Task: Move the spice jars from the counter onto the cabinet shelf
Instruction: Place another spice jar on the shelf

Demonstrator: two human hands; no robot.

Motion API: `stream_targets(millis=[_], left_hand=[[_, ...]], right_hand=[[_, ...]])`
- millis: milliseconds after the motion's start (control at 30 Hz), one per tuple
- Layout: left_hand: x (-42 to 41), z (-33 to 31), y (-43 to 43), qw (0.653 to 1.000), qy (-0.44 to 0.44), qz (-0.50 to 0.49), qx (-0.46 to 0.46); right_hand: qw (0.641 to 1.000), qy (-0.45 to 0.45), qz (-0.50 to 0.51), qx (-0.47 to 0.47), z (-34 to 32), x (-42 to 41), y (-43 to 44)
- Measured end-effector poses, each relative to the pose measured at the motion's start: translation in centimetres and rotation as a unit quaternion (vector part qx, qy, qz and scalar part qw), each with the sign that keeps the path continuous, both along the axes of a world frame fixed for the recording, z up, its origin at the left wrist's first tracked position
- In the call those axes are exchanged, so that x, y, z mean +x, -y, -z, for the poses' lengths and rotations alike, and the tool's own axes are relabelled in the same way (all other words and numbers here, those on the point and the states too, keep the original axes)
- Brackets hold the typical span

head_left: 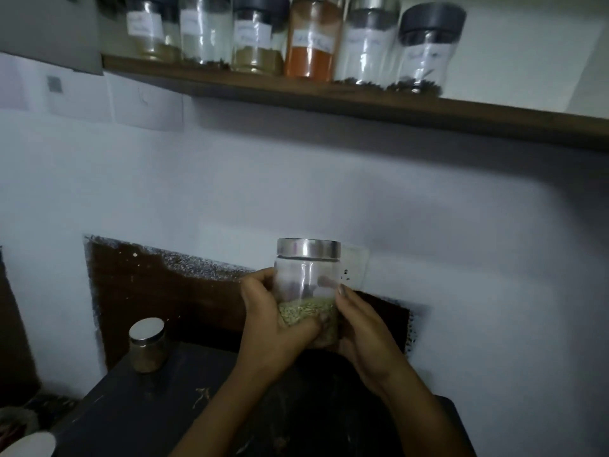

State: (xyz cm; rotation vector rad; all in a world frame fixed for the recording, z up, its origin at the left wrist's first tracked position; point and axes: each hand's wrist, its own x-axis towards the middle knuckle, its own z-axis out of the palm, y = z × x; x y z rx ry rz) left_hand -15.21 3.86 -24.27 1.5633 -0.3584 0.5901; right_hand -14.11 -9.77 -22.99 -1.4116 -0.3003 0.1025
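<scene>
A clear glass spice jar (307, 282) with a silver lid and pale green seeds at its bottom is held upright above the dark counter (158, 410). My left hand (273, 321) wraps its lower left side and my right hand (362, 328) cups its lower right side. A second, smaller jar (147, 346) with a silver lid and brown powder stands on the counter at the left. High above, the wooden shelf (329, 100) carries a row of several labelled jars, among them an orange-red one (311, 41).
A white wall stands behind the counter, with a dark brown patch (158, 291) low on it. A white rounded object (28, 445) shows at the bottom left corner. To the right of the last dark-lidded jar (426, 47) the shelf board is bare.
</scene>
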Motion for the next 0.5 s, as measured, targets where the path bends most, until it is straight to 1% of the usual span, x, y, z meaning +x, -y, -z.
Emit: stream_targets(millis=[100, 233, 300, 433, 500], left_hand=[[-0.6, -0.8, 1.1, 0.999, 0.016, 0.035, -0.026], [-0.7, -1.3, 2.1, 0.998, 0.047, 0.041, -0.024], [-0.8, -1.7, 2.3, 0.998, 0.039, 0.041, -0.016], [-1.3, -2.5, 2.7, 0.997, 0.043, 0.053, 0.037], [-1.5, -2.7, 2.9, 0.997, 0.043, 0.049, 0.037]], right_hand=[[0.999, 0.013, -0.018, 0.043, -0.4, -1.1, 0.8], [0.997, 0.046, 0.002, 0.069, -0.9, -2.1, 1.9], [0.995, 0.062, 0.026, 0.068, -1.0, -2.3, 2.3], [0.992, 0.096, 0.074, 0.04, -1.2, -2.9, 2.5], [0.99, 0.109, 0.083, 0.041, -1.3, -3.2, 2.5]])
